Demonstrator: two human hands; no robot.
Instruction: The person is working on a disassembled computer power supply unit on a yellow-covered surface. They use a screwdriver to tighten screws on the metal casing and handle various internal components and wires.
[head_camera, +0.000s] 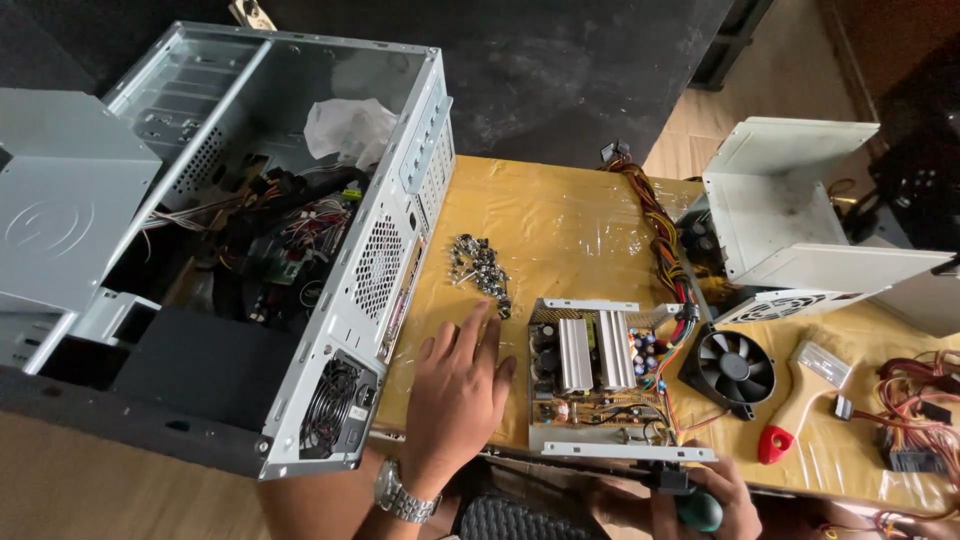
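Screws (480, 268) lie just beyond the flat, released left hand (455, 400); right hand (715, 495) grips a screwdriver (690, 500).

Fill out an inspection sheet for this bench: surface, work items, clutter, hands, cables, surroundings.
Surface: table under yellow plastic sheet, wrinkled.
Work items: opened power supply board lying flat near the front edge; pile of screws beside it.
Clutter: loose black fan, red-handled tool, white metal covers, open computer case on its side.
Hands: left hand flat on the sheet, fingertips near the screws, holding nothing; right hand grips a green-handled screwdriver at the board's front edge.
Cables: coloured wire bundle running from the board to the back; more wires at right.
Surroundings: dark wall behind, wooden floor.
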